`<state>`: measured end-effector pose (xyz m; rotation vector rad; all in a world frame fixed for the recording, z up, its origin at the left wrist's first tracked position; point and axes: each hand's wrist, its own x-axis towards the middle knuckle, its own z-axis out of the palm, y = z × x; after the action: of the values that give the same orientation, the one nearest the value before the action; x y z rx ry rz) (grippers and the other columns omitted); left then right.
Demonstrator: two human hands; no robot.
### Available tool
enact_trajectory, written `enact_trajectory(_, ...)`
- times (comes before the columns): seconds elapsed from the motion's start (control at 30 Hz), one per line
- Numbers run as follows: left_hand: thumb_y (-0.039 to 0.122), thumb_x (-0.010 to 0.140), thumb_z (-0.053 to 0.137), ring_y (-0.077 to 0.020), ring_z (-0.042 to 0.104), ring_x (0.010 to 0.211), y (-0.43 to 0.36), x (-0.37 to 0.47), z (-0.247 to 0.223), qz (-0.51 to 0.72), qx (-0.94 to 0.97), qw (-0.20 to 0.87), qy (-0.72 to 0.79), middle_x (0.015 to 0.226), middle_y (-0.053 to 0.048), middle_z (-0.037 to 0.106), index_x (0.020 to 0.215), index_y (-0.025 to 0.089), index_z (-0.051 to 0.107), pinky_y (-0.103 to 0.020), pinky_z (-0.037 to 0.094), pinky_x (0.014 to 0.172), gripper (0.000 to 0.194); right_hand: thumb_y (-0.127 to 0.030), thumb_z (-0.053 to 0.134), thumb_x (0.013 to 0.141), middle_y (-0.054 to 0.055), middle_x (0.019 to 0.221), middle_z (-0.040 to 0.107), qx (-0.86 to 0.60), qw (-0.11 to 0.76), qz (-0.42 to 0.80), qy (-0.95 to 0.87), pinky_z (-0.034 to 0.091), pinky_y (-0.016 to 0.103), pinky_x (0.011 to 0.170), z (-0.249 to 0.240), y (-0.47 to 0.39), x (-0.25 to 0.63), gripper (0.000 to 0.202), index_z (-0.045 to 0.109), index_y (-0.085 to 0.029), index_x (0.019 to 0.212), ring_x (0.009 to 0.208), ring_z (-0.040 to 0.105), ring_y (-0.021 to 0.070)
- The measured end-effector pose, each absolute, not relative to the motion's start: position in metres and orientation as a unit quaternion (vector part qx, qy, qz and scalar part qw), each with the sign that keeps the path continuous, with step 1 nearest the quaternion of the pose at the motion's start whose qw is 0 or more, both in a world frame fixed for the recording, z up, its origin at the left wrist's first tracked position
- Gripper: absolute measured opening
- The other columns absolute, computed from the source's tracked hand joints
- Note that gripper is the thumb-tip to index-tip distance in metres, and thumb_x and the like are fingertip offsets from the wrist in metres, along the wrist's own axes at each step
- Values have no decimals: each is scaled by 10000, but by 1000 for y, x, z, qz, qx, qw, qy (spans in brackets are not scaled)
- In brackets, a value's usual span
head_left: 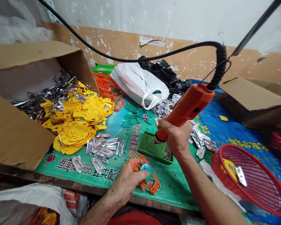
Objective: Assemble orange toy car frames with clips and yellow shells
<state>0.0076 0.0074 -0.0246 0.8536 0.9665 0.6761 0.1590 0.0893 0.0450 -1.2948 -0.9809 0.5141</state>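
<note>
The left hand (pixel 129 177) pinched an orange frame (pixel 155 187) and teal piece (pixel 147 171) near the edge of a workbench (pixel 179 192), while the right hand (pixel 179 136), fingers wrapped tight around a corded driver (pixel 188 104), held it over a green tray (pixel 152 145).

Remotely, I look through one head-worn camera above and behind the left hand (pixel 131 176) and right hand (pixel 179 137), facing forward and down; they sit near, the wall (pixel 201 22) farther beyond them.

bare forearms (pixel 201 184), bare hands (pixel 180 137)
</note>
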Motion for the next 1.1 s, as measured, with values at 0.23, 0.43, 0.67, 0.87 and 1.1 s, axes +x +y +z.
enact_trajectory(0.23, 276, 645, 638, -91, 471, 497, 8, 7, -20, 307, 396, 740, 448, 611, 12, 535, 778, 134, 584, -182, 420, 400, 202, -201, 734, 546, -49, 563, 600, -558, 662, 233, -442, 483, 324, 539, 37, 90, 158, 157, 588, -185, 604, 481, 545, 130)
enact_trajectory(0.43, 277, 636, 640, -91, 471, 501, 8, 8, -19, 307, 386, 740, 456, 624, 6, 541, 780, 133, 584, -182, 415, 397, 211, -205, 737, 558, -40, 575, 601, -554, 664, 244, -439, 477, 317, 521, 36, 90, 158, 158, 595, -177, 622, 484, 543, 132)
enact_trajectory(0.67, 280, 649, 651, -98, 494, 527, 8, 7, -20, 314, 377, 754, 436, 661, -1, 556, 804, 135, 585, -176, 415, 396, 222, -224, 754, 563, -29, 610, 613, -543, 668, 259, -439, 475, 309, 519, 37, 89, 158, 186, 579, -170, 592, 499, 556, 136)
enact_trajectory(0.87, 277, 655, 656, -96, 493, 524, 9, 7, -20, 314, 376, 755, 436, 662, -3, 559, 807, 127, 592, -173, 415, 394, 223, -211, 739, 556, -38, 567, 608, -545, 667, 248, -443, 474, 306, 537, 38, 89, 157, 152, 595, -176, 589, 503, 555, 140)
enact_trajectory(1.1, 274, 664, 654, -97, 498, 538, 8, 7, -21, 320, 376, 757, 428, 676, -7, 565, 842, 122, 600, -171, 422, 405, 240, -239, 744, 538, -51, 566, 602, -544, 668, 246, -443, 475, 302, 523, 39, 88, 157, 181, 574, -190, 574, 495, 549, 136)
